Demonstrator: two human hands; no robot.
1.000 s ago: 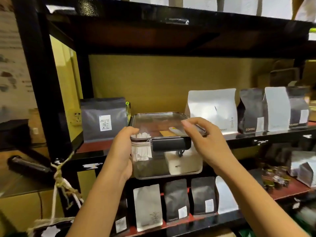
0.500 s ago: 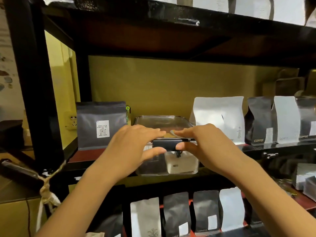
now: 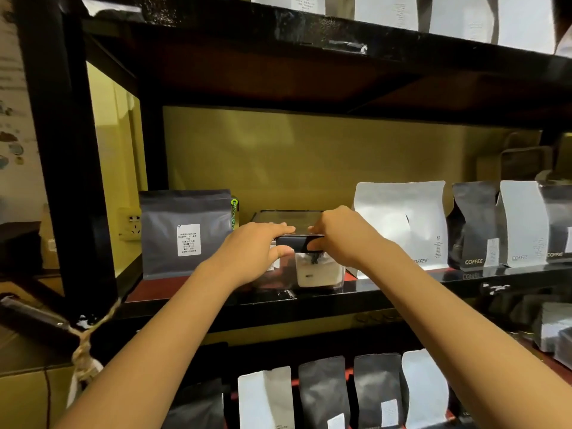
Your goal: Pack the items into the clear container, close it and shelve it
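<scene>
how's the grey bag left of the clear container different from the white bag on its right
The grey bag is dark and carries a white printed label on its front; the white bag is pale with only small print low at one side. The grey bag is squatter, the white bag taller. Both stand upright on the same shelf, flanking the clear container.

Clear container [image 3: 318,274], black latch [image 3: 292,243]; grey pouch [image 3: 185,233].

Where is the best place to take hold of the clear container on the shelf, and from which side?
Probably the near end of the clear container, from the front. A grey bag stands to its left and a white bag to its right, so the long sides look hard to reach. The left hand and right hand pinch the near rim beside the black latch.
</scene>
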